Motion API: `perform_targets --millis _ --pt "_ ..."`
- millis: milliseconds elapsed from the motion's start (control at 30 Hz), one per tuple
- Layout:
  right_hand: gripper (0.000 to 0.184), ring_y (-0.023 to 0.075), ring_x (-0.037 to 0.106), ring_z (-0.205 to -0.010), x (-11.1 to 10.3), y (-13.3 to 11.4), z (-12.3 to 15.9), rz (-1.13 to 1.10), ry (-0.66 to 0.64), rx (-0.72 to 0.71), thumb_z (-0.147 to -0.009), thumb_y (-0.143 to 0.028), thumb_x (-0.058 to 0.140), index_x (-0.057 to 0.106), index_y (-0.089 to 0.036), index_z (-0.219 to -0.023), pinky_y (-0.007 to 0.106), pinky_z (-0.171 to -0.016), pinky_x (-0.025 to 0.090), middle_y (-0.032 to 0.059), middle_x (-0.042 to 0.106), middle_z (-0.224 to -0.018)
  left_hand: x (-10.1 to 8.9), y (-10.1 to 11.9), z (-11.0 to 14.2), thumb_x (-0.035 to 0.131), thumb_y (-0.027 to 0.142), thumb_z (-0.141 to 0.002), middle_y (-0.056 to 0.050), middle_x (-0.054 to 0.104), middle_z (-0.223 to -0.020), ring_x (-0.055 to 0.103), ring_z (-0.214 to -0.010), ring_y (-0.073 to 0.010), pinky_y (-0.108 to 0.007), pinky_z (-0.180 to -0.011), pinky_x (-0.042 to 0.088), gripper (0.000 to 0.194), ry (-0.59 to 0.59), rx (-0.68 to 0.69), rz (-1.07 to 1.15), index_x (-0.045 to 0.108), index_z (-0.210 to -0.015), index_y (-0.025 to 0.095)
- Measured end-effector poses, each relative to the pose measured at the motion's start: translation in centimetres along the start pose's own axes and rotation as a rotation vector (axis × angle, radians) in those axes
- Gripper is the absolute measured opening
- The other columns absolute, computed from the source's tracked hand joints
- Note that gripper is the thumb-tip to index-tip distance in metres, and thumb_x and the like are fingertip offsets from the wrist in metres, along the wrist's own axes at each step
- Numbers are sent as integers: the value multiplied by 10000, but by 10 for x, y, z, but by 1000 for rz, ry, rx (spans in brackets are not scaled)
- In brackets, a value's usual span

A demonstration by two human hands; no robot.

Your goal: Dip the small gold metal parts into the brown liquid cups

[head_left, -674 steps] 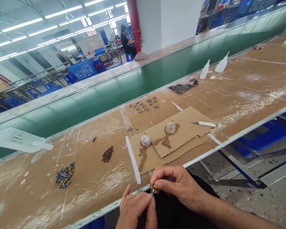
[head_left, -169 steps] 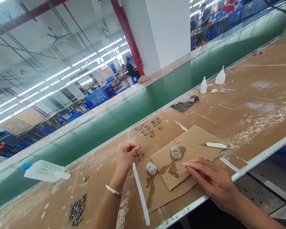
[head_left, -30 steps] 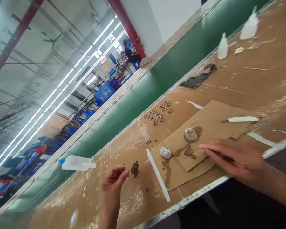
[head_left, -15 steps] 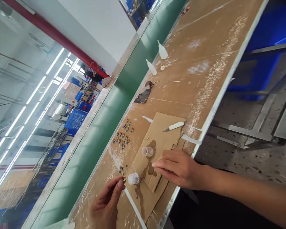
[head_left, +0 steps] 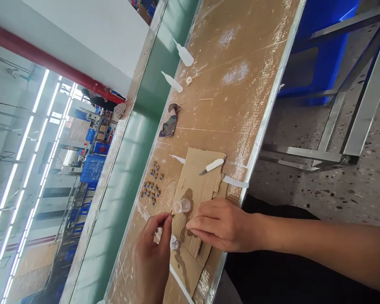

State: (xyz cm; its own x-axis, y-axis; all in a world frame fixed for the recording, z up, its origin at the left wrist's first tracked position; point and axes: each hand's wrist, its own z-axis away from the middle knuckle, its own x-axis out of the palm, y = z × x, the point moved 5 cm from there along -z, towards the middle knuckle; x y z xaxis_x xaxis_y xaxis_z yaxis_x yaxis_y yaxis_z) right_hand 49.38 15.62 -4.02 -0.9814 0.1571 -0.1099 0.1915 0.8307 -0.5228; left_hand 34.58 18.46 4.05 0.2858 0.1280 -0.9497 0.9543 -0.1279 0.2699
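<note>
My left hand [head_left: 153, 253] is pinched on a tiny brown part [head_left: 172, 216], held just above a small clear cup [head_left: 174, 242] on the brown workbench [head_left: 237, 55]. My right hand [head_left: 223, 223] lies on the stained cardboard sheet [head_left: 198, 177] with its fingers stretched out and close together, empty. A second clear cup [head_left: 181, 205] stands on the cardboard just beyond my right fingertips. A cluster of small blue-and-gold parts [head_left: 151, 183] lies to the left of the cardboard.
A white-handled knife [head_left: 212, 166] rests on the cardboard's far end. Farther along lie a dark rag [head_left: 169, 124] and two white squeeze bottles [head_left: 172, 81]. A green conveyor belt [head_left: 131, 156] runs along the bench's left. White strips [head_left: 235, 182] lie near the metal edge.
The view has swung and tilted further. My left hand has carried the tiny part right, from beside the first clear cup to over the cardboard's edge. My right hand stays flat on the cardboard.
</note>
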Motion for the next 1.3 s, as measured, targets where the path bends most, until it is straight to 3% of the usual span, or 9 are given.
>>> perform_targets --millis 100,367,1033,1200,1300 --pt "265 123 493 -626 -1 0 0 9 29 1 -924 -177 428 645 -69 -816 239 -604 441 42 569 -650 2 4 -6 585 401 -737 -1 682 -673 631 -634 -167 -260 -613 498 177 -9 65 -71 671 -728 247" --pt "310 114 461 -596 -4 1 -1 49 29 6 -927 -177 399 632 -114 -733 232 -566 422 20 539 -628 8 8 -11 575 366 -735 4 689 -667 632 -612 -157 -243 -601 491 151 -49 82 -130 663 -690 251" --pt "258 115 474 -614 -6 3 -1 26 49 14 -899 -162 442 653 -95 -766 232 -593 430 25 551 -642 13 15 -18 555 376 -718 -16 697 -705 621 -609 -169 -275 -627 496 175 -110 90 -186 668 -672 250" --pt "316 113 476 -597 -7 3 -1 18 47 15 -928 -162 379 639 -101 -759 229 -578 430 27 547 -628 8 17 -16 578 387 -700 -16 699 -710 635 -644 -182 -275 -610 497 169 -104 47 -159 673 -665 251" --pt "311 117 487 -600 -8 3 0 1 52 28 -939 -181 380 634 -92 -783 236 -578 438 38 558 -633 -4 13 -7 621 411 -673 -9 687 -659 625 -624 -181 -254 -536 481 171 -63 -46 -116 684 -656 253"
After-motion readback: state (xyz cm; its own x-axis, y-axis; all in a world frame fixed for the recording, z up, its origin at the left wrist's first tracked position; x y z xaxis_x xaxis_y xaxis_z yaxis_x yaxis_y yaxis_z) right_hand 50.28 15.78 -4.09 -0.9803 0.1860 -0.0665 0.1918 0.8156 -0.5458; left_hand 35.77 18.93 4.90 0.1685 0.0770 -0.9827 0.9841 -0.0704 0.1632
